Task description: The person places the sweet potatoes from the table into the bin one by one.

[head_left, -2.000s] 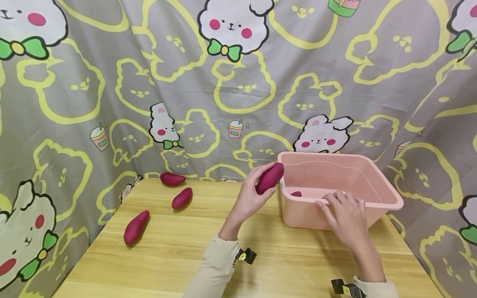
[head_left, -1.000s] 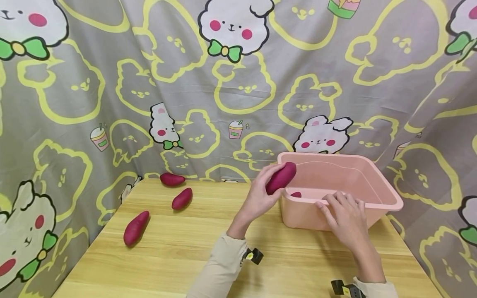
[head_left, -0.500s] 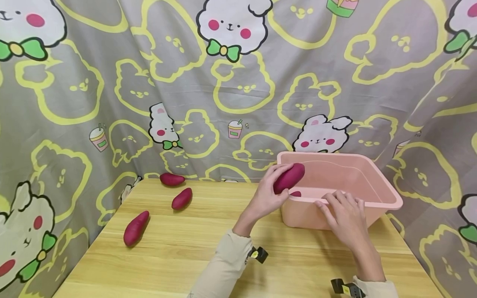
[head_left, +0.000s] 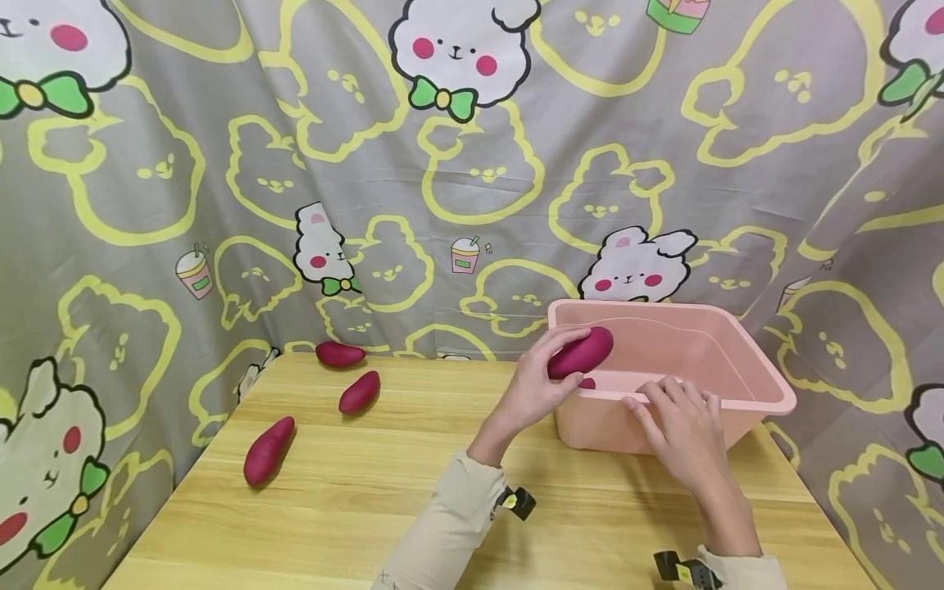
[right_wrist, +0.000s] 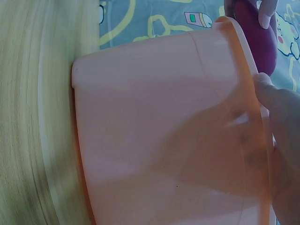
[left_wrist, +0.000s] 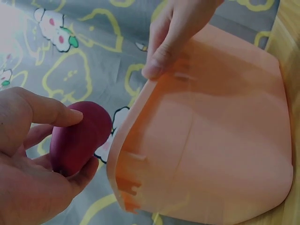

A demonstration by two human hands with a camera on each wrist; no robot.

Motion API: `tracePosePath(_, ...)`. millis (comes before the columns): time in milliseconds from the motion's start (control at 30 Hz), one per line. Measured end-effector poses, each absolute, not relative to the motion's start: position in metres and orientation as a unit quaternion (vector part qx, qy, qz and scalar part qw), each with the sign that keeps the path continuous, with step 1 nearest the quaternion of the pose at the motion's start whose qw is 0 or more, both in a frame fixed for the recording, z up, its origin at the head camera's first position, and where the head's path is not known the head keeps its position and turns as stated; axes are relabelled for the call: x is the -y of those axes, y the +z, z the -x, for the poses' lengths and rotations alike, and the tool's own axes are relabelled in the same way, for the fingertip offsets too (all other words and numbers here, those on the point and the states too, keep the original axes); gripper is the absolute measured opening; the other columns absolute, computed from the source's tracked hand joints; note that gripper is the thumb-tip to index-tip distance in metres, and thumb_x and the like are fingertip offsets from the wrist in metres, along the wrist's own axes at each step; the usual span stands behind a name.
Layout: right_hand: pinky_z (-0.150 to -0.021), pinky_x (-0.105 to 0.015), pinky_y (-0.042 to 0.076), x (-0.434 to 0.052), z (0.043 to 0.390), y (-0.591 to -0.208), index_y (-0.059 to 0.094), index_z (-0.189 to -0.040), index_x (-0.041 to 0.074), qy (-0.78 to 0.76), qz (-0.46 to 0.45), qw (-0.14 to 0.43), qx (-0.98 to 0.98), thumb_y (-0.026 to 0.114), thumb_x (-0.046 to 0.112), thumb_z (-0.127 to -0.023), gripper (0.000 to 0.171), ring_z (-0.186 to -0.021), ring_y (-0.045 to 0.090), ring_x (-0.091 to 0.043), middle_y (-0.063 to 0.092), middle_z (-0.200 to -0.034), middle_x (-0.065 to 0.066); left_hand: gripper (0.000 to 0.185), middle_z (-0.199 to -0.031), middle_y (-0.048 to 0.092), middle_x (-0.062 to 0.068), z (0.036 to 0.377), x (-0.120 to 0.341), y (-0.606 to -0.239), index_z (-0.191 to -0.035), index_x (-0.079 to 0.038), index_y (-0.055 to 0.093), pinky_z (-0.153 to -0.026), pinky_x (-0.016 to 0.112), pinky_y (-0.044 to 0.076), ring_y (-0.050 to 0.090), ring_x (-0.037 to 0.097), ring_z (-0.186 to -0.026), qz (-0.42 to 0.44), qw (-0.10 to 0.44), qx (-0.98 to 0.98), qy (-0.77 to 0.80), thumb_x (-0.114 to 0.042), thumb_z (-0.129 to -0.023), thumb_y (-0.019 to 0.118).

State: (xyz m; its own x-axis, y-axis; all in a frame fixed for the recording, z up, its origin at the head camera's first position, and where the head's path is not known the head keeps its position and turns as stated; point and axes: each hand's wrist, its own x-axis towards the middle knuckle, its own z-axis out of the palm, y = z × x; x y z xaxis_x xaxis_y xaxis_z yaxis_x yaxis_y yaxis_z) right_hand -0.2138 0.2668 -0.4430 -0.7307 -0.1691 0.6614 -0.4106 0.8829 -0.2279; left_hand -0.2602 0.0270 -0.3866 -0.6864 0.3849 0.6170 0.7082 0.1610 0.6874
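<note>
My left hand (head_left: 537,383) grips a purple sweet potato (head_left: 581,353) and holds it over the near left corner of the pink plastic tub (head_left: 737,348). In the left wrist view the sweet potato (left_wrist: 79,138) sits between thumb and fingers, just outside the tub's rim (left_wrist: 136,117). My right hand (head_left: 682,430) rests on the tub's near rim, its fingers hooked over the edge; the same hand (left_wrist: 173,33) shows on the rim in the left wrist view. Another sweet potato (head_left: 587,383) lies inside the tub, mostly hidden. In the right wrist view the tub's wall (right_wrist: 159,136) fills the frame.
Three more sweet potatoes lie on the wooden table (head_left: 354,508): one at the back left (head_left: 340,354), one beside it (head_left: 360,392), one nearer at the left (head_left: 269,451). A cartoon-print cloth (head_left: 472,164) hangs behind and around the table.
My left hand has carried the sweet potato to the right, from beside the tub's left wall to above its rim. The right hand has stayed on the near rim.
</note>
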Motion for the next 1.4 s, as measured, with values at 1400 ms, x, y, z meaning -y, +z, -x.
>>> tracePosePath(1400,-0.086,-0.059,0.029,-0.267,0.214,-0.443,0.067,-0.101,0.013,0.181,-0.157,0.329,0.913,0.069,0.034,-0.098,0.02,-0.1,0.053,-0.036,0.059,-0.094,-0.006,0.038,-0.123,0.068,0.016,0.265,-0.051,-0.397,-0.124,0.0,0.069,-0.094,0.025,0.053,0.07,0.022,-0.111,0.323,0.138,0.766,-0.538,0.009,-0.087,0.075)
